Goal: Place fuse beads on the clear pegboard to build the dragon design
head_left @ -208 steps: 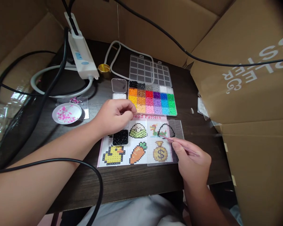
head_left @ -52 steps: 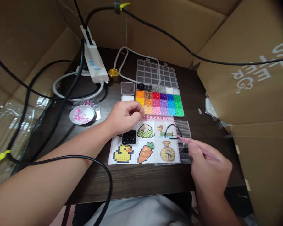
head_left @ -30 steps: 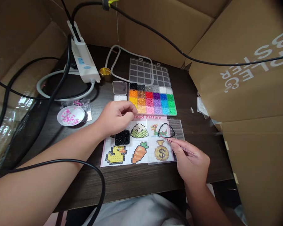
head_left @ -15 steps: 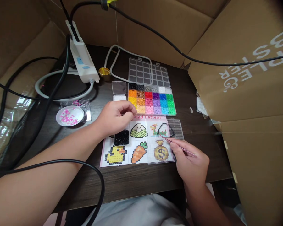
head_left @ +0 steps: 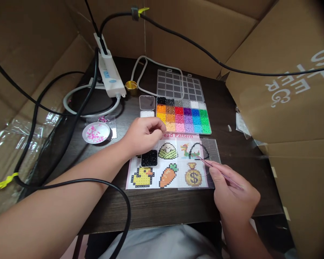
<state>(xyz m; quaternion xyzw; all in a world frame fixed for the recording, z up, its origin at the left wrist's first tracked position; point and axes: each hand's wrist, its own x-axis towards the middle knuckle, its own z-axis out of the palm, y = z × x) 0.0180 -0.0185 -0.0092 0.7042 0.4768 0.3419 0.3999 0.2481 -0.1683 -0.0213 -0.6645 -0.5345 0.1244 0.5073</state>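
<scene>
We see an arched outline of black beads (head_left: 198,143) on the clear plastic pegboard (head_left: 214,146), beyond the right-hand grip and to its left, its longer axis roughly crosswise. The right hand (head_left: 236,194) is the nearer one; its grip is closed around slim, shiny pink tweezers (head_left: 220,174), which slant forward and leftward so that their tip reaches the arch's lower side. The prongs look narrow, but we cannot tell whether a bead sits between them or whether they touch the board. Under the board, the white printed pattern sheet (head_left: 154,176) spreads leftward from the grip. Farther left, the left hand (head_left: 144,135) is loosely curled just above a small clear box of black beads (head_left: 149,158); we cannot tell whether it holds anything. Beyond the sheet stands the clear, many-coloured bead case (head_left: 210,131), and well left of the grip is a round white dish (head_left: 106,131) of pink and white beads. The dark wood-grain desk (head_left: 178,212) carries everything, with brown cardboard walls (head_left: 307,144) rising behind and to the grip's right.
</scene>
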